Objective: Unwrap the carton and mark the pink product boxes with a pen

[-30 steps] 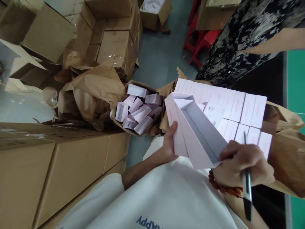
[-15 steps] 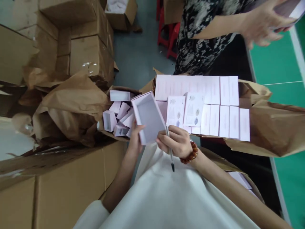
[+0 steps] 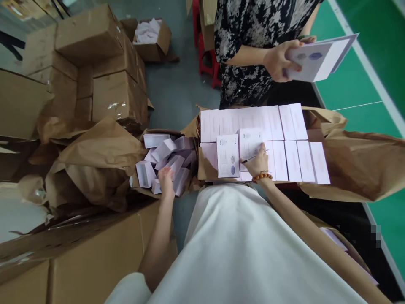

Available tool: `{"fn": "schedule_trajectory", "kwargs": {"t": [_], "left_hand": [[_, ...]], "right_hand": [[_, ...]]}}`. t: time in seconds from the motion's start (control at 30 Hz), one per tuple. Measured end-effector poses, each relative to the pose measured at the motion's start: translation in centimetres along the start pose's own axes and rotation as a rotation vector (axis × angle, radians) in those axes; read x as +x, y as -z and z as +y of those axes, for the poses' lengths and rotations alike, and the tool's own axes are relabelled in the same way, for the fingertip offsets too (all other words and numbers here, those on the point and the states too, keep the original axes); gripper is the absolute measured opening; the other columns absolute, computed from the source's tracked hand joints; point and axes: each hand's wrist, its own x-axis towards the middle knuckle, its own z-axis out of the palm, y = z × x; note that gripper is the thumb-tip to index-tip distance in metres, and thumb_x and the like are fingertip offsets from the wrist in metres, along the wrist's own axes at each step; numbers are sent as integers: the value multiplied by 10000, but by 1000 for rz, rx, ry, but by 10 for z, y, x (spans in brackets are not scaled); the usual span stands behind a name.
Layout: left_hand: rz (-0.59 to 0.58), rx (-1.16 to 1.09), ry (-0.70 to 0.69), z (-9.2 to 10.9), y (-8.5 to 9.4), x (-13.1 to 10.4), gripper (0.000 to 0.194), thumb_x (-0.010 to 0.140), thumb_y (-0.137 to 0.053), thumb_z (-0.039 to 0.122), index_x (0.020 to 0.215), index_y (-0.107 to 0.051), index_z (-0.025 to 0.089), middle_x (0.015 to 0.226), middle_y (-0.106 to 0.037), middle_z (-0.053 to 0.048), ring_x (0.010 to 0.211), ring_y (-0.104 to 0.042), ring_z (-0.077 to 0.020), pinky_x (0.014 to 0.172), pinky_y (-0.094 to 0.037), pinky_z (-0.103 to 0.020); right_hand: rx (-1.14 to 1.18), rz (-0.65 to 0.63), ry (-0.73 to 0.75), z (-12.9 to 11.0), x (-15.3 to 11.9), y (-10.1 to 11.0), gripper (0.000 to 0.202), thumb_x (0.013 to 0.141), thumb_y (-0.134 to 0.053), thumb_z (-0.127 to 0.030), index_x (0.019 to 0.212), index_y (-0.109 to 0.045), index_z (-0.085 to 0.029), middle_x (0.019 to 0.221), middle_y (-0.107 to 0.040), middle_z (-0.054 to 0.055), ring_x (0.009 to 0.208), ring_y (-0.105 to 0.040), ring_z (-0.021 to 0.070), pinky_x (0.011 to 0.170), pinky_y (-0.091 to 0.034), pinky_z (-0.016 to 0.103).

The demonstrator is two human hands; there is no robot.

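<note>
My left hand (image 3: 166, 179) is at the front of a carton packed with loose pale box halves (image 3: 165, 150). Its fingers are curled against the pile, and what they grip, if anything, is hidden. In my right hand (image 3: 258, 162) is a pen (image 3: 249, 159), its dark end pointing left. That hand rests at the right edge of a printed white box (image 3: 248, 139), fingers touching it. A second printed white box (image 3: 227, 156) lies flat just left of it. Both lie on top of rows of upright white boxes (image 3: 240, 120).
Across from me, a person's hand (image 3: 281, 59) holds white printed box pieces (image 3: 311, 59). Brown paper (image 3: 357, 164) spreads right of the rows, and crumpled paper (image 3: 95, 164) lies left. Large cartons (image 3: 91, 38) stand back left, with a red stool (image 3: 207, 59) behind.
The open box half has left the space before me; my left hand has moved left to the pile. My right hand, still with the pen, has moved up and right onto a printed box.
</note>
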Motion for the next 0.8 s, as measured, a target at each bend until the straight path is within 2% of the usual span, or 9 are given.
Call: {"fn": "schedule_trajectory", "kwargs": {"t": [0.1,0.17,0.37,0.47,0.57,0.63,0.7,0.77,0.8], "left_hand": [[-258,-7,-72,-15,-30,-35,257,764,-706,202,1012,-644,181,1070,-727,-7,896,-655,-55,962,-546,-217],[-419,-4,-94,-25,-49,-57,251,724,-731,247,954,-664,173,1021,-748,-21,914,-681,-77,957,-567,-230],[-710,28,-58,-35,-78,-100,367,735,-811,316,1045,-671,180,1031,-777,-44,938,-683,-98,948,-550,-268],[-811,14,1,-26,-79,-119,759,702,-931,470,1345,-605,233,1303,-774,-98,1080,-718,-142,1047,-568,-334],[-982,8,122,-13,-79,-142,1267,534,-1073,566,1595,-410,366,1611,-623,-113,1281,-701,-223,1155,-577,-429],[-988,-46,118,-4,-78,-157,1261,533,-1089,552,1580,-406,380,1611,-608,-84,1346,-672,-229,1215,-558,-421],[-888,-146,44,5,-74,-168,1019,621,-1046,528,1468,-510,341,1512,-660,-55,1364,-658,-207,1248,-537,-372],[-805,-220,-8,12,-70,-175,801,702,-982,534,1359,-579,316,1462,-681,-43,1373,-655,-199,1266,-529,-364],[-796,-229,-9,16,-67,-176,756,721,-962,539,1339,-588,315,1456,-684,-42,1370,-658,-203,1268,-532,-379]], "right_hand": [[-27,-27,-74,-10,-9,-2,1452,694,-884,-689,1793,-203,-27,1793,-283,361,1547,-422,571,1237,-416,726],[-36,-51,-114,-16,-10,3,1497,664,-905,-656,1803,-177,-12,1802,-243,374,1555,-397,597,1245,-392,745],[-12,-3,-181,-15,-19,40,1497,621,-917,-575,1782,-203,46,1629,-471,404,1558,-450,537,1277,-420,661],[107,120,-74,-4,-47,71,1533,580,-910,-565,1797,-197,37,1721,-427,335,1624,-430,470,1350,-396,579],[189,79,101,-6,-88,96,1549,627,-944,-718,1823,-230,-42,1773,-399,294,1647,-432,476,1320,-443,634],[281,-50,261,-19,-115,105,1379,733,-947,-711,1813,-328,-117,1737,-478,267,1591,-525,459,1240,-532,647],[450,-37,399,-39,-134,111,913,943,-868,-558,1713,-530,-202,1607,-642,199,1425,-695,372,1118,-637,567],[667,243,475,-61,-143,117,383,1121,-687,-414,1460,-750,-248,1256,-812,107,1057,-819,247,877,-686,410],[765,384,509,-71,-144,120,311,1170,-601,-418,1326,-811,-250,1027,-811,71,830,-791,200,707,-644,344]]}}
